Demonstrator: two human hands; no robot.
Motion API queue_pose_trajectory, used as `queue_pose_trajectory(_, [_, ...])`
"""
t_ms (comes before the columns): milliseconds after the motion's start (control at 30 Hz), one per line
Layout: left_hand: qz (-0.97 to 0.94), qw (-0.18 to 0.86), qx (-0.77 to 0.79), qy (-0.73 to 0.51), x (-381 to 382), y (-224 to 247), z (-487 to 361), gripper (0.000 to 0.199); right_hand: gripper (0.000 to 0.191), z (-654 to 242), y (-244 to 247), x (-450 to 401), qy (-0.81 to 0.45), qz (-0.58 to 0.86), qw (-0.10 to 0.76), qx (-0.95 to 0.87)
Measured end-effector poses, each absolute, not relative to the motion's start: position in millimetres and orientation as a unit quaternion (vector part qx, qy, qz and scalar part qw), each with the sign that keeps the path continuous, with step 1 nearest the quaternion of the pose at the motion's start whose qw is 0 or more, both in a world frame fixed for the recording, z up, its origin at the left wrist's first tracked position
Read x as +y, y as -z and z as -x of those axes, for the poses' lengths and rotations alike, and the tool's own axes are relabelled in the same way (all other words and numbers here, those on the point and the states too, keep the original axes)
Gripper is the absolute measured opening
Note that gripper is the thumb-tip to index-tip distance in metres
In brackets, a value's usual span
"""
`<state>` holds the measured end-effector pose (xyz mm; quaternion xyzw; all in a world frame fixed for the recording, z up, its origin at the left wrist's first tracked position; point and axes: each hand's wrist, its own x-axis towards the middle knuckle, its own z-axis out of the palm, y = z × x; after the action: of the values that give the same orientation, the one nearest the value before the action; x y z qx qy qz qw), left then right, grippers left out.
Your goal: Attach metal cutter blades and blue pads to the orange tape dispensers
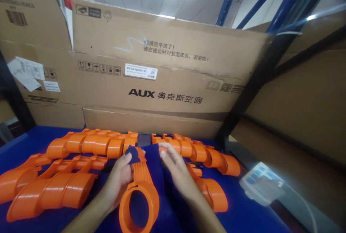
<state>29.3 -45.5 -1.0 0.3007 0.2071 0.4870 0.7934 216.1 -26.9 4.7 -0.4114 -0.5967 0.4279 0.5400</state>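
My left hand (121, 175) is closed on an orange plastic ring with a ribbed neck (143, 173), held upright in front of me with its round opening toward me. A dark blue piece of cloth (153, 159) hangs beside the neck. A bit of the same blue shows at the neck's top, by my left thumb. My right hand (174, 162) pinches the cloth's upper right edge between thumb and fingers. Part of the cloth's lower end blends into the blue table surface, so I cannot tell where it stops.
Rows of similar orange ring parts lie left (52, 189) and right (200, 152) on the blue table (108, 218). A dark phone-like device (144, 139) stands at the back. Cardboard (108, 92) walls the rear. A white device with a cable (262, 182) sits right.
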Motion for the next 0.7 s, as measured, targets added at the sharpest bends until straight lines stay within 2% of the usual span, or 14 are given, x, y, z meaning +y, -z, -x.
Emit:
queue_pose_trajectory(100, [-0.300,0.788,0.206,-0.497,-45.8,2.3,-28.8,0.065,0.050,-211.4,0.7,-28.7,-0.432,0.422,0.531,-0.595])
queue_pose_trajectory(167, [-0.299,0.784,0.198,-0.508,-46.4,2.5,-29.1,0.062,0.052,-208.8,0.6,-30.1,-0.430,0.416,0.523,-0.607])
queue_pose_trajectory(267, [-0.295,0.765,0.203,-0.535,-45.6,4.7,-29.8,0.054,0.048,-206.9,-4.0,-31.2,-0.418,0.404,0.514,-0.631])
queue_pose_trajectory(433, [-0.318,0.675,0.257,-0.614,-40.4,13.6,-28.7,0.043,0.037,-215.5,-11.9,-27.7,-0.373,0.388,0.537,-0.650])
queue_pose_trajectory(700, [-0.333,0.625,0.283,-0.647,-44.0,12.9,-30.6,0.045,0.026,-228.2,-19.9,-29.7,-0.258,0.369,0.536,-0.714])
